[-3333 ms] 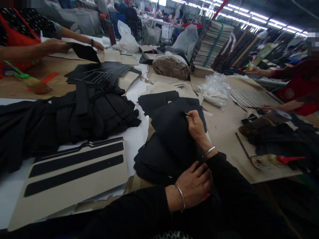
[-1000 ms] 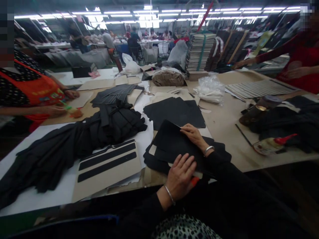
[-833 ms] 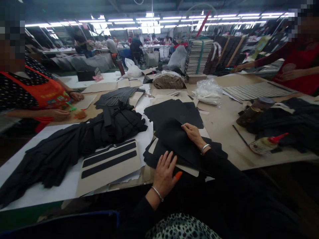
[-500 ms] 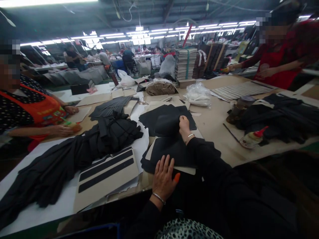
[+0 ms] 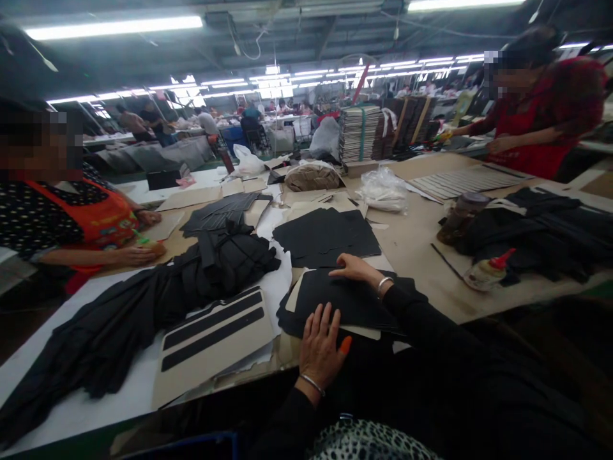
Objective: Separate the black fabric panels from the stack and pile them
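Note:
My left hand (image 5: 322,348) lies with fingers spread on the front edge of a near stack of black sheets (image 5: 330,295); an orange cover shows on its thumb. Above the right part of that stack is my right hand (image 5: 358,268), its fingers apart and nothing visible between them. Just beyond lies a second pile of black sheets (image 5: 328,237). Beige sheet edges stick out from under the near stack. Left of it is a beige board (image 5: 215,345) with two black strips.
Black fabric strips (image 5: 191,287) are heaped on the left. At right are a glue bottle (image 5: 488,271), a brown jar (image 5: 462,217) and more black fabric (image 5: 550,223). People stand at both sides; a clear plastic bag (image 5: 383,188) lies behind.
My right hand has let go of the lifted black sheet, which now lies flat on the far pile, and has come back over the near stack. The camera view has shifted slightly.

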`<move>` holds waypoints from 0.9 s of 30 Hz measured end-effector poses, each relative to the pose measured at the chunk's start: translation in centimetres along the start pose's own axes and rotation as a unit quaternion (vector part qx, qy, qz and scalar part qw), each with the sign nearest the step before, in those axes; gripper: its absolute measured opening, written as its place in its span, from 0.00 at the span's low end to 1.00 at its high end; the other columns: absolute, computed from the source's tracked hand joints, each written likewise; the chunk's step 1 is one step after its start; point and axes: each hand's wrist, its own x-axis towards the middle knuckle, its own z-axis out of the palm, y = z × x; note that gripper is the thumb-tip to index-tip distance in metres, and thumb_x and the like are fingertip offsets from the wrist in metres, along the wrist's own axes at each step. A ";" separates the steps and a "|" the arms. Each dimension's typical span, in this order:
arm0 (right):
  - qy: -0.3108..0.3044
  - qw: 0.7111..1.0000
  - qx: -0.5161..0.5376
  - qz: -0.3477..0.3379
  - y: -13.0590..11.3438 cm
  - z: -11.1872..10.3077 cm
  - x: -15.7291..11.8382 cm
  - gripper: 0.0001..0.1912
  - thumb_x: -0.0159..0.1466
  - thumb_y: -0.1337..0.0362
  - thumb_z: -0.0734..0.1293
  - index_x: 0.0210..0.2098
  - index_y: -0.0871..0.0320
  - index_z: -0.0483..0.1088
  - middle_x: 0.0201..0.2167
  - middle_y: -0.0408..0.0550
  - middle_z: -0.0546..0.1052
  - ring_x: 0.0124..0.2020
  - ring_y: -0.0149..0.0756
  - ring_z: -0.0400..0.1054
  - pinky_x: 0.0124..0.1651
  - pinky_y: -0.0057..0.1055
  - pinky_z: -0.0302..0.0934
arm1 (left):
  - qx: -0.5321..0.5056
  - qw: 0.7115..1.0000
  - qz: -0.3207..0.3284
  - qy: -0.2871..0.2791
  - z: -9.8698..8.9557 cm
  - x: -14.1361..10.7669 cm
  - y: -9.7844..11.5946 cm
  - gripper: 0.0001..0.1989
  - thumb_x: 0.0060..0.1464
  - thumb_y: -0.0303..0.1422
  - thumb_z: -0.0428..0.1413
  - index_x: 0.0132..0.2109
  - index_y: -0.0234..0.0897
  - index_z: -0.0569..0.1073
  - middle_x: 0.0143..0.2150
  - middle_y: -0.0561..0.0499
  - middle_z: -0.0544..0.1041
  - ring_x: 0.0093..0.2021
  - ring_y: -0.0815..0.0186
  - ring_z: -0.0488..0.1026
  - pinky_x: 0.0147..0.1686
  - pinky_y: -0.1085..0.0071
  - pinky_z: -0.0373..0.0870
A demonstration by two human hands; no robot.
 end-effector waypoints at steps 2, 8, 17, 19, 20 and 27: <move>-0.010 1.000 -0.002 -0.001 0.7 0.0 -1.2 0.24 0.37 0.57 0.82 0.28 0.55 0.72 0.26 0.40 0.74 0.30 0.36 0.66 0.37 0.32 0.60 | -0.002 1.000 -0.003 -0.002 0.0 -0.1 0.1 0.30 0.61 0.41 0.56 0.68 0.41 0.64 0.71 0.44 0.64 0.71 0.50 0.58 0.66 0.49 0.62; 0.011 0.997 0.060 -0.036 1.5 1.4 -1.8 0.15 0.48 0.55 0.75 0.28 0.55 0.70 0.30 0.42 0.73 0.35 0.37 0.67 0.41 0.33 0.61 | 0.003 1.000 -0.014 -0.007 -0.5 -0.1 0.4 0.34 0.60 0.43 0.56 0.70 0.43 0.60 0.73 0.44 0.59 0.73 0.49 0.54 0.67 0.46 0.59; 0.066 0.982 0.167 -0.057 1.7 1.3 -0.9 0.19 0.52 0.46 0.70 0.31 0.53 0.65 0.28 0.39 0.69 0.32 0.35 0.63 0.39 0.31 0.60 | 0.004 1.000 0.011 -0.026 -0.6 0.1 0.4 0.31 0.64 0.45 0.54 0.71 0.49 0.59 0.74 0.50 0.58 0.73 0.52 0.54 0.68 0.46 0.55; 0.099 0.978 0.181 -0.041 2.1 0.9 -0.4 0.20 0.50 0.46 0.71 0.30 0.53 0.66 0.27 0.39 0.70 0.32 0.36 0.63 0.39 0.31 0.60 | 0.000 1.000 0.014 -0.025 -0.4 0.0 0.4 0.30 0.64 0.45 0.53 0.70 0.49 0.60 0.74 0.50 0.58 0.73 0.53 0.55 0.69 0.46 0.55; 0.123 0.974 0.190 -0.030 2.2 0.6 -0.1 0.20 0.49 0.46 0.72 0.31 0.54 0.67 0.27 0.40 0.71 0.33 0.36 0.64 0.40 0.32 0.60 | -0.002 1.000 0.015 -0.024 -0.4 -0.1 0.3 0.29 0.64 0.45 0.53 0.70 0.49 0.61 0.74 0.49 0.58 0.73 0.53 0.56 0.68 0.46 0.55; 0.297 0.912 0.278 0.058 1.8 -1.0 4.5 0.21 0.57 0.46 0.66 0.40 0.54 0.66 0.34 0.44 0.74 0.36 0.35 0.68 0.43 0.32 0.65 | -0.012 1.000 0.013 -0.013 -0.1 0.0 0.2 0.28 0.64 0.44 0.54 0.69 0.49 0.63 0.71 0.47 0.63 0.71 0.53 0.60 0.68 0.47 0.52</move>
